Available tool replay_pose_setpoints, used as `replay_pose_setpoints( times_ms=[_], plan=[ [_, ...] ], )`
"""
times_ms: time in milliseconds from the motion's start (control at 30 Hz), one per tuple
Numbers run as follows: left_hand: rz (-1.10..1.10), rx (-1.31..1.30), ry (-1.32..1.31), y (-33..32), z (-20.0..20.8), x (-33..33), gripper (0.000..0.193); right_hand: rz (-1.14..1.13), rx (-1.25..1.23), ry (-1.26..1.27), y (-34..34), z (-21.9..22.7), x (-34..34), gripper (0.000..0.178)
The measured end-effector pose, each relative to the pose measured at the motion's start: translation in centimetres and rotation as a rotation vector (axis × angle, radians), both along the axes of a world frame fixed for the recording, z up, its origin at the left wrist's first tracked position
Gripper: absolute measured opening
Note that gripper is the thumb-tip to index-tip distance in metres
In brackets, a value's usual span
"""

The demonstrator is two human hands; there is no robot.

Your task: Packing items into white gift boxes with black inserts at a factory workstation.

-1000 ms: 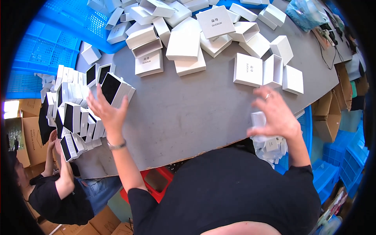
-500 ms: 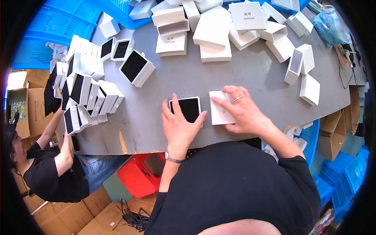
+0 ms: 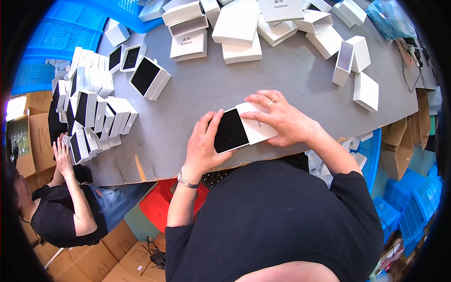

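Near the table's front edge, my left hand (image 3: pixel 201 143) grips a shallow white box tray (image 3: pixel 231 132) with a black insert, fingers at its far edge and thumb at its near edge. My right hand (image 3: pixel 286 121) holds a white box sleeve (image 3: pixel 256 130) with dark print, thumb below and fingers on top. Tray and sleeve meet, slightly tilted; the tray's right end lies at or inside the sleeve's mouth, and how deep cannot be made out. To the left, a tray half out of its sleeve (image 3: pixel 151 79) shows its black insert.
White sleeves (image 3: pixel 235 23) lie piled along the table's far side, others (image 3: pixel 366 91) at the right. Stacked boxes with black inserts (image 3: pixel 96 110) fill the left, beside a co-worker's raised hand (image 3: pixel 62 154). Blue baskets (image 3: pixel 66 30), a red stool (image 3: pixel 162 202) and cables (image 3: pixel 413 58) surround the grey table.
My two hands have come together, bringing the tray against the sleeve and tilting both. The whole view has shifted a little. The co-worker's hand has come away from the stacked boxes.
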State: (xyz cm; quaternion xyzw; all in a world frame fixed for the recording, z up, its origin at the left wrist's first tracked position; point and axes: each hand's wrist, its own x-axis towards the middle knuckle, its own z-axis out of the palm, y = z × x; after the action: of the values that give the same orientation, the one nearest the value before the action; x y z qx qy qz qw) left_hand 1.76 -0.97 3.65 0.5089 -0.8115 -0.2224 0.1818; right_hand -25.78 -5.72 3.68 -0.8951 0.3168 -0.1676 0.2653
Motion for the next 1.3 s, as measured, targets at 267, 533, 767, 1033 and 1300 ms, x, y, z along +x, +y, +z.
replay_pose_setpoints(
  times_ms=[267,533,767,1033,1300],
  plan=[
    [0.021,-0.010,0.094,0.6,-2.0,-2.1,0.108,-0.077,-0.019,-0.065,1.3,-0.4,1.2,0.083],
    [0.086,-0.013,0.683,-0.7,-3.1,-6.4,0.105,-0.168,-0.083,-0.084,1.8,-0.1,4.0,0.092],
    [0.356,-0.618,-0.103,-10.3,-0.8,6.1,0.071,-0.405,0.268,0.670,1.7,8.2,-6.2,0.095],
    [0.500,-0.327,-0.312,-15.1,0.8,11.7,0.091,-0.521,-0.668,0.104,-15.7,0.7,2.5,0.082],
    [0.593,-0.037,-0.259,0.8,-0.5,-0.6,0.095,-0.309,-0.361,-0.008,-10.0,4.0,-0.4,0.089]
  ],
)
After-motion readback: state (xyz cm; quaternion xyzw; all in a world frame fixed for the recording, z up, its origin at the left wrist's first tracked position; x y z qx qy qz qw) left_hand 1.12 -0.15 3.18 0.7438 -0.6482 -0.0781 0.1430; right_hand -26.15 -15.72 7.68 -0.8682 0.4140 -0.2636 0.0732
